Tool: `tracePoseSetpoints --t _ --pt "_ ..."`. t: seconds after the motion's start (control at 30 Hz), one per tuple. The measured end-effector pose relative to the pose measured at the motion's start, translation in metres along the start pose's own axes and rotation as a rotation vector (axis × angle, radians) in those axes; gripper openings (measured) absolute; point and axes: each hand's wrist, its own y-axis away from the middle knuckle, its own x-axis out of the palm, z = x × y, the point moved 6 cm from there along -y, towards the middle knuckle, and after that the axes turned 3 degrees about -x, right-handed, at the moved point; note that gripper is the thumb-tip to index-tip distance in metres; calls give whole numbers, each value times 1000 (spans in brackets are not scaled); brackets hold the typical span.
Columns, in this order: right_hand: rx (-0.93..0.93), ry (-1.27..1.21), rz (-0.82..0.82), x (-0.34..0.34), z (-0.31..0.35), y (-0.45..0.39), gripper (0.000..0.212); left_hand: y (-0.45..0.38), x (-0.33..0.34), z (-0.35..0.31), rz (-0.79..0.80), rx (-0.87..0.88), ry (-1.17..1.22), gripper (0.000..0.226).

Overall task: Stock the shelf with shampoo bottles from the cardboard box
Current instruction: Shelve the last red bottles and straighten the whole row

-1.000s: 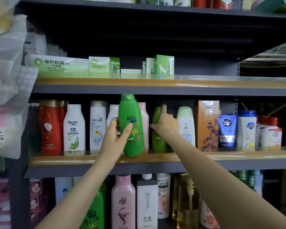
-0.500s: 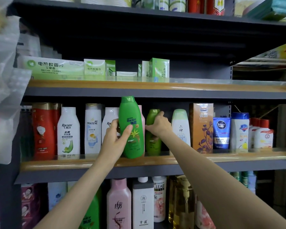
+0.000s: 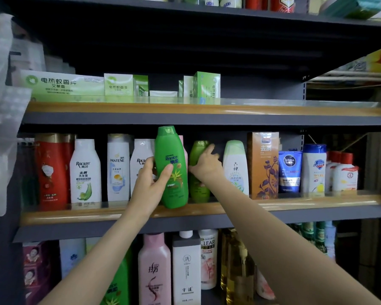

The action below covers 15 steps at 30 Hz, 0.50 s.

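Fingers [image 3: 149, 165] of my left hand [image 3: 149, 188] wrap the lower half of the bright green Rejoice shampoo bottle [image 3: 171, 166], thumb across its label and the rest curled behind, so I hold it upright with its base just over the wooden front lip of the middle shelf [image 3: 295, 202], ready to slide in. I judge it is held out at the front because its slot is not yet wide enough. That is what my right hand [image 3: 206, 165] is for: its fingers [image 3: 209, 150] curl loosely over the shoulder of the olive-green bottle [image 3: 198, 172] standing next in the row, pressing it toward the pale green bottle [image 3: 235, 168] on its right to open a gap; whether they truly grip it or only push, I cannot tell for sure. A pink bottle [image 3: 185, 150] shows as a thin sliver behind the one I carry. The cardboard box is not in view. Against half a second ago, the Rejoice bottle sits much the same in my grasp and at much the same spot before the lip, and the right hand lies a little lower on the olive bottle with its fingers spread more. A second ago that hand had one finger pointing up along the bottle's top.
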Motion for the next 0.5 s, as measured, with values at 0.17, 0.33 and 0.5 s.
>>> tracePoseSetpoints --t 0.17,0.33,0.5 --pt "48 -68 8 5 -6 1 96 -2 4 -2 7 7 -11 16" --pt "182 -209 73 15 -18 7 81 -1 4 -1 16 21 -17 16" --pt "195 -183 36 23 -29 7 82 1 3 3 15 9 -14 18"
